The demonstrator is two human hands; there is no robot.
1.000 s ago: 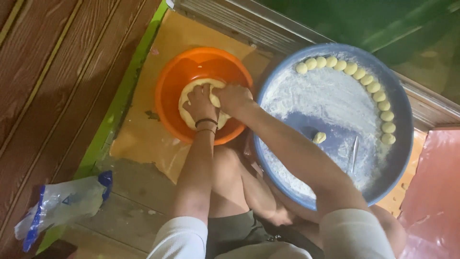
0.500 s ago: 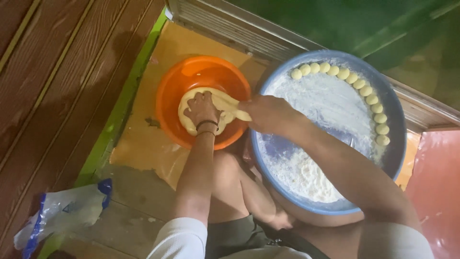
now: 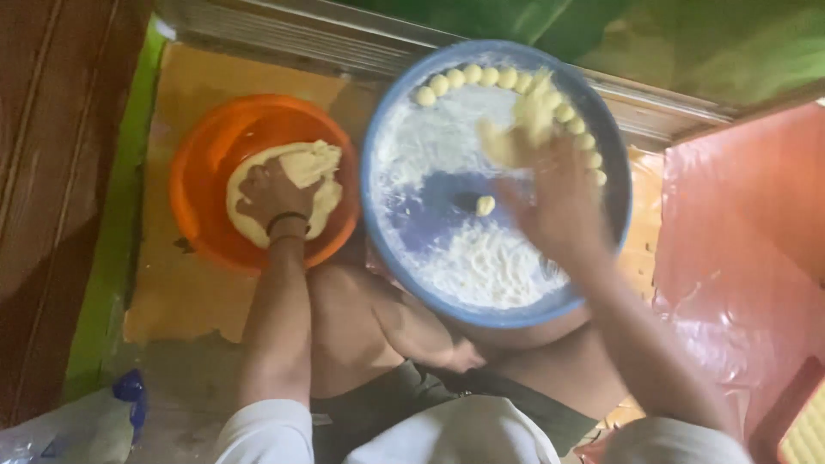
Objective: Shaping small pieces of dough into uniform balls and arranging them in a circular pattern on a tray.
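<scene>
My left hand [image 3: 268, 191] presses into a pale mass of dough [image 3: 296, 180] inside an orange bowl [image 3: 206, 163]; a dark band circles that wrist. My right hand [image 3: 550, 185] hovers blurred over a wide blue tray [image 3: 601, 155] dusted with white flour [image 3: 481, 258], holding a lump of dough [image 3: 533, 107] in its fingers. Several small dough balls [image 3: 481, 77] line the tray's far rim. One more small ball [image 3: 485, 204] lies near the tray's middle.
The tray rests on my bare legs [image 3: 378, 326]. A yellowish mat [image 3: 172, 283] lies under the orange bowl, with a green strip [image 3: 112, 258] and brown planks at left. A plastic bag [image 3: 77, 425] lies bottom left, a pink sheet [image 3: 748, 258] at right.
My right hand left the orange bowl and swung right over the blue tray, carrying a piece of dough. My left hand stayed on the dough mass.
</scene>
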